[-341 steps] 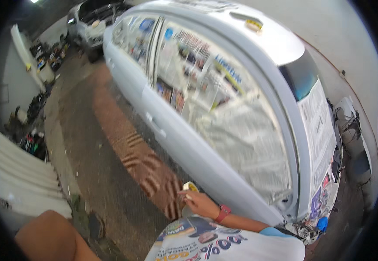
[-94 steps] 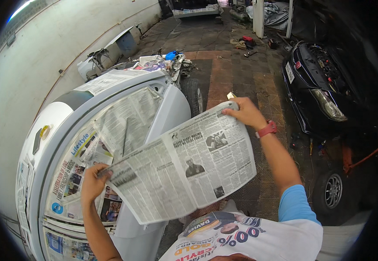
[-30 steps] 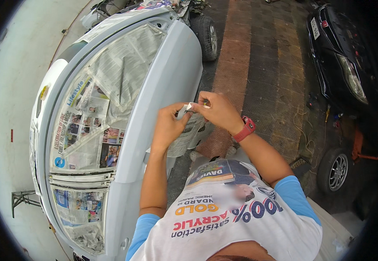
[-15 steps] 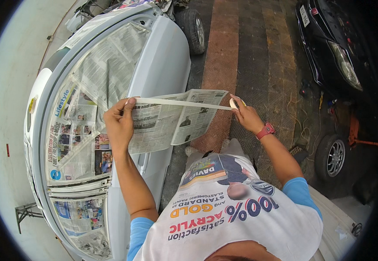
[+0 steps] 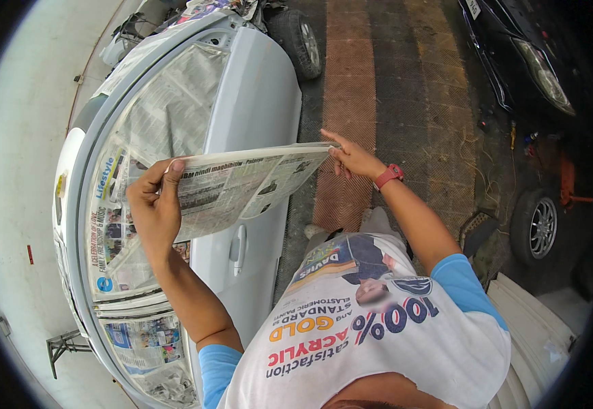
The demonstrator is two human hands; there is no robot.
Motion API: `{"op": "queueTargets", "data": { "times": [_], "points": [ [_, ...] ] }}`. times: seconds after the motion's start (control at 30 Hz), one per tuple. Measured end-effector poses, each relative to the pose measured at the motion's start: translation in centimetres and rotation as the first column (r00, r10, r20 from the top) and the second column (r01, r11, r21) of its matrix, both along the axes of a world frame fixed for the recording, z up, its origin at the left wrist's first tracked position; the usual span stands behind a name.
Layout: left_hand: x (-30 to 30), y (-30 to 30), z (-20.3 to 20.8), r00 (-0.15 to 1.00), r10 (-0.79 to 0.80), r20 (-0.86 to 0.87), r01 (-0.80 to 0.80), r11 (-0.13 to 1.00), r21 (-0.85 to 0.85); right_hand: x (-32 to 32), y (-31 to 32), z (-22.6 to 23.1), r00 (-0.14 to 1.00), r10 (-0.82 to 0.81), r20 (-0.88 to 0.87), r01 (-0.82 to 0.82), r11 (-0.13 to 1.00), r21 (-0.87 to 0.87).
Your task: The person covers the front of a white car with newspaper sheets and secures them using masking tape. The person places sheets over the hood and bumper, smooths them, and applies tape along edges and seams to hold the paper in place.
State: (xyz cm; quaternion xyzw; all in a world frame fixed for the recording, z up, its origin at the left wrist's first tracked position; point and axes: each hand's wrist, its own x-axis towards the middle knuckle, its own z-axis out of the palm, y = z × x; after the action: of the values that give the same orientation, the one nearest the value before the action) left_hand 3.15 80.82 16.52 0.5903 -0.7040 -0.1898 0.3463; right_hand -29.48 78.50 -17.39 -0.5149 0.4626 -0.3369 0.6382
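Note:
A folded newspaper sheet (image 5: 232, 191) is stretched between my hands, in front of the car door. A pale strip of masking tape (image 5: 262, 150) runs along its upper edge. My left hand (image 5: 155, 208) is closed, pinching the sheet's upper left corner between thumb and fingers. At the right end, my right hand (image 5: 354, 160) pinches the sheet's edge near the thumb, its index finger stretched out; a tape roll cannot be made out there. Behind the sheet stands a light grey car door (image 5: 259, 95), its window covered with newspaper (image 5: 174, 102).
A car wheel (image 5: 296, 44) stands beyond the door. To the right are a dark car (image 5: 508, 61), a loose wheel (image 5: 535, 225) and an orange metal stand (image 5: 567, 180). Patterned matting (image 5: 347, 82) covers the floor. A wall bracket (image 5: 65, 347) is at left.
Both hands and the sheet have shifted left. The tape, earlier stretched taut from the left hand to a roll in the right, now lies along the sheet's edge; the roll is out of sight.

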Motion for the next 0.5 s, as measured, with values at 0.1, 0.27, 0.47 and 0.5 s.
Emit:
{"op": "queueTargets", "data": {
  "times": [0.1, 0.27, 0.47, 0.5],
  "points": [
    [-0.2, 0.3, 1.0, 0.999, 0.012, 0.035, -0.011, 1.000, -0.009, 0.0, -1.1, 0.3, 1.000, -0.003, 0.014, 0.004, 1.000, -0.019],
    [0.1, 0.7, 1.5, 1.000, -0.001, 0.023, 0.002, 0.999, -0.053, -0.1, -1.8, 1.6, 1.000, -0.004, 0.025, 0.006, 0.998, -0.062],
    [2.2, 0.4, 1.2, 0.998, 0.065, -0.015, -0.066, 0.992, -0.105, -1.2, -3.3, 4.0, 0.988, -0.006, -0.156, -0.013, 0.992, -0.123],
    [2.8, 0.4, 0.5, 0.996, 0.085, -0.026, -0.088, 0.987, -0.138, -1.4, -3.2, 5.1, 0.977, -0.017, -0.212, -0.011, 0.991, -0.131]
  ]
}}
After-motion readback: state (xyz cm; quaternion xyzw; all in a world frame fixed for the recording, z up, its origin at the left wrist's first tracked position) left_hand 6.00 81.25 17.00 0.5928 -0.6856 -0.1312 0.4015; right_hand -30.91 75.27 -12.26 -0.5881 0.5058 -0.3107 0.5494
